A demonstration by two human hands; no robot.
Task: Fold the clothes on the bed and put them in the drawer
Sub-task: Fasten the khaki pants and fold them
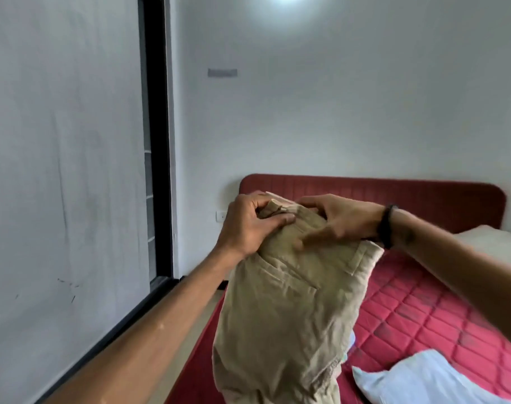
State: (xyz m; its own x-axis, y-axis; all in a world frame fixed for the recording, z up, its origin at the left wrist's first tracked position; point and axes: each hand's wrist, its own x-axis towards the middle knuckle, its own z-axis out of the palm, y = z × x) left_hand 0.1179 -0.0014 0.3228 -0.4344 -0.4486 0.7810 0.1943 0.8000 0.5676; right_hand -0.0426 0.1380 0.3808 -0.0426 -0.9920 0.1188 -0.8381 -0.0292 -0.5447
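Khaki trousers (286, 310) hang lengthwise, legs trailing down toward the person, waistband up at the far end above the red mattress (423, 316). Left hand (248, 225) pinches a bunched waistband corner; right hand (338, 220) grips alongside, fingers half spread on the cloth.

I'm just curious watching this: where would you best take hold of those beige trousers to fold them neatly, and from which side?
Probably at the waistband. The beige trousers hang upright from it over the red mattress, legs dropping straight down. Come from above and pinch the two top corners, as the left hand does now, gripping the bunched band; the right hand rests across the top. The stiff band bears the weight evenly.
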